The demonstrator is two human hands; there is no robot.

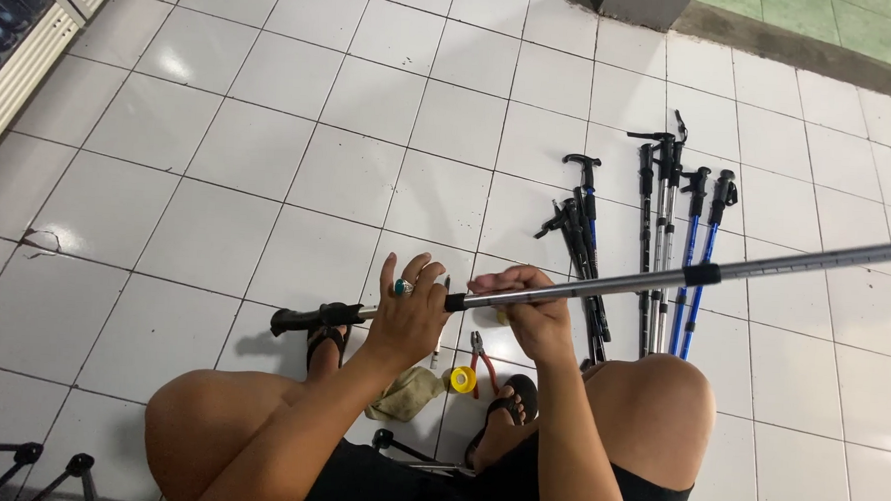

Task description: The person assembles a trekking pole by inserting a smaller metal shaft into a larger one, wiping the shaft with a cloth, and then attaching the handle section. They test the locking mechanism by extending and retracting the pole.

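Observation:
I sit on a white tiled floor and hold a grey trekking pole [665, 278] level across my knees. Its black handle [314, 317] points left and its shaft runs off to the right edge. My left hand [408, 314], with a ring on one finger, wraps the pole near the handle. Just to the right of a black collar on the shaft, my right hand [528, 309] grips the pole.
Several more trekking poles [656, 240], grey, black and blue, lie side by side on the floor ahead. Red-handled pliers [481, 357], a yellow tape roll [463, 380] and a cloth [407, 391] lie between my feet. Pole tips [26, 458] show at bottom left.

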